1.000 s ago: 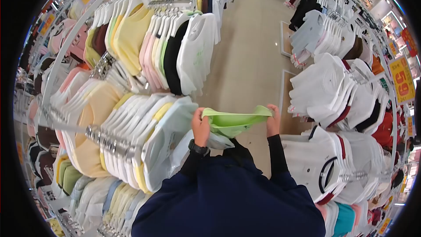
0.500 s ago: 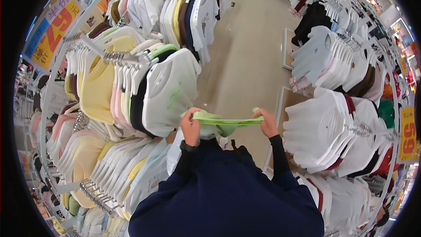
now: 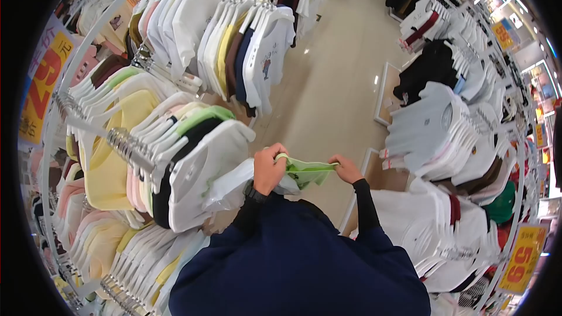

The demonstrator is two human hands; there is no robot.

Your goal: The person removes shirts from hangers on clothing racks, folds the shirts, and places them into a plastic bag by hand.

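Nearest us, the wearer's navy top [image 3: 304,257] is filling the bottom centre, and a dark watch [image 3: 253,193] is circling the left wrist. Just above, here are the hands! The left hand [image 3: 268,171] is curling its fingers closed around one end of a light-green garment [image 3: 307,171]; the right hand [image 3: 346,169] is pinching the opposite end, thumb and fingers pressing together. So the green piece is hanging mid-frame between them, its top edge pulling fairly straight, probably because a two-ended hold is keeping the cloth spread. Beside the left hand, a whitish plastic bag [image 3: 231,184] is showing; what is supporting it, I cannot tell. Over on the left, a white shirt [image 3: 205,175] is facing outward at its rack's end, seemingly to display its front. Grey-blue shirts [image 3: 424,126] are hanging at right, and beyond, the shiny aisle floor [image 3: 328,64] is running toward the top.
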